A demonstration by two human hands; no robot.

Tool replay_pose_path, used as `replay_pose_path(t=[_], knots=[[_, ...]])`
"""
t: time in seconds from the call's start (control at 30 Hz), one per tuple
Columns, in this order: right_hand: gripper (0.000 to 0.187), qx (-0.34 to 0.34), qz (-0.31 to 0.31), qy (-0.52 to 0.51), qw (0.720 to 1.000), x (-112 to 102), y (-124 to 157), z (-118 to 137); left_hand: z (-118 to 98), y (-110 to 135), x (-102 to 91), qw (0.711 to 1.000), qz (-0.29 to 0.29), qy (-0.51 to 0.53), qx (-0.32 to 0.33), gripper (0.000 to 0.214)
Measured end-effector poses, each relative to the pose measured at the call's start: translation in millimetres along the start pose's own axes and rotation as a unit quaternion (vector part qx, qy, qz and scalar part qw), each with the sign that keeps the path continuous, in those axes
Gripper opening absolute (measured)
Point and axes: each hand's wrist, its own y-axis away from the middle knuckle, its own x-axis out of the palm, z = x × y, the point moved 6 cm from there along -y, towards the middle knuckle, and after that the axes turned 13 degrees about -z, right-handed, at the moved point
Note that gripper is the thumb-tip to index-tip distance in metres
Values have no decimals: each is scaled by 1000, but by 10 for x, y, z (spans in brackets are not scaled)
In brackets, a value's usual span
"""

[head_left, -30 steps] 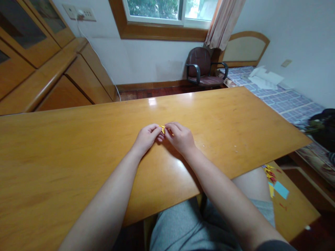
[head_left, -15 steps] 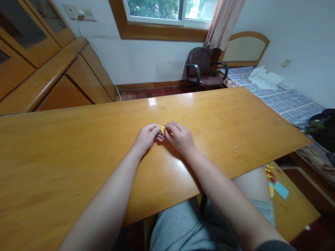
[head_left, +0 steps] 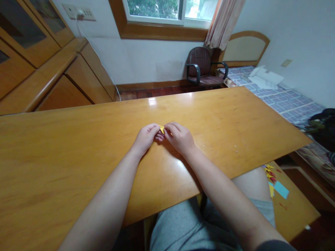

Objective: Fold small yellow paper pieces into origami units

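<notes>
A small piece of folded yellow paper [head_left: 162, 129] is held between my two hands, just above the wooden table [head_left: 78, 150]. My left hand [head_left: 147, 138] pinches its left end with thumb and forefinger, the other fingers curled below. From the other side, my right hand [head_left: 180, 136] grips the paper's right end between thumb and fingertips. Most of the paper is hidden by the fingers, so its full shape cannot be made out.
On a lower wooden bench [head_left: 295, 212] at right lie several folded yellow and red paper pieces [head_left: 270, 174] and a light blue paper sheet [head_left: 281, 190]. Beyond the table stand a brown armchair [head_left: 200, 66] and a bed [head_left: 293, 97]. A cabinet [head_left: 60, 76] is at left.
Both hands stay in almost the same place, still holding the yellow paper. Only a very slight shift of the fingers shows.
</notes>
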Motion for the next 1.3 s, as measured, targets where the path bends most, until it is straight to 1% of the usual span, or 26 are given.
replay_pose_path(t=[0.17,0.3,0.4,0.47,0.6,0.7,0.8,0.9,1.1,1.2,1.3], knots=[[17,-12,0,1,1000,2,3,-5,-4,-4,-7,1000,4,-14,19,33],[18,-14,2,1,1000,1,-8,11,9,-13,-13,1000,0,-10,19,33],[18,-7,-5,-25,1000,-14,-9,27,-5,-13,-17,1000,-5,-3,26,32],[16,14,-21,-64,998,-39,-5,7,-12,-12,-23,999,-9,-2,35,32],[17,114,-71,-117,984,-101,3,-160,15,-11,-34,999,-9,-15,43,35],[20,166,-82,-141,973,-104,-2,-260,29,-5,-22,997,6,-46,63,35],[20,187,-56,-179,964,-47,-10,-287,19,1,-7,994,15,-73,82,36],[19,200,-34,-214,955,12,-1,-287,15,-1,5,995,19,-65,75,38],[18,221,-29,-236,946,39,18,-282,69,-14,17,999,30,-11,32,42],[19,227,-30,-254,940,33,13,-273,64,-21,10,999,26,2,33,42],[23,259,-28,-288,921,61,32,-303,51,-27,7,999,26,5,37,41]])
